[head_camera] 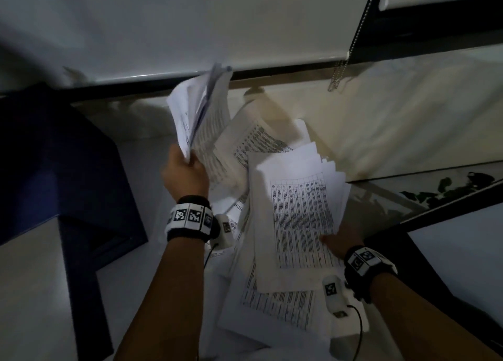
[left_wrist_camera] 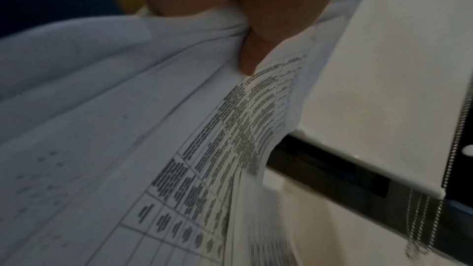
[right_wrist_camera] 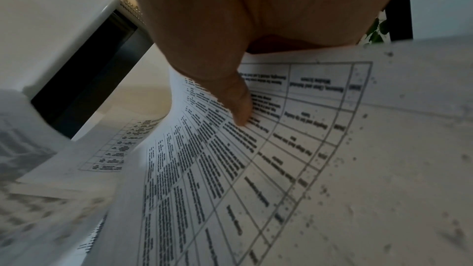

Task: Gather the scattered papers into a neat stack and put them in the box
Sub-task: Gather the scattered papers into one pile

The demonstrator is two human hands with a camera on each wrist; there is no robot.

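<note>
My left hand (head_camera: 186, 167) grips a bunch of printed sheets (head_camera: 198, 110) by one corner and holds them upright above the table; in the left wrist view the thumb (left_wrist_camera: 258, 48) pinches that bunch of sheets (left_wrist_camera: 179, 149). My right hand (head_camera: 336, 241) holds a fanned sheaf of table-printed papers (head_camera: 296, 205), thumb on top; the right wrist view shows the thumb (right_wrist_camera: 238, 106) pressed on the top sheet (right_wrist_camera: 281, 159). More loose papers (head_camera: 275, 306) lie under and around the sheaf. A dark blue box (head_camera: 62, 175) stands at the left.
The white table (head_camera: 32, 292) carries everything. A black window frame (head_camera: 299, 72) and a white roller blind with a bead chain (head_camera: 340, 72) run along the far side. A black-framed glass panel (head_camera: 449, 197) with plant leaves stands at the right.
</note>
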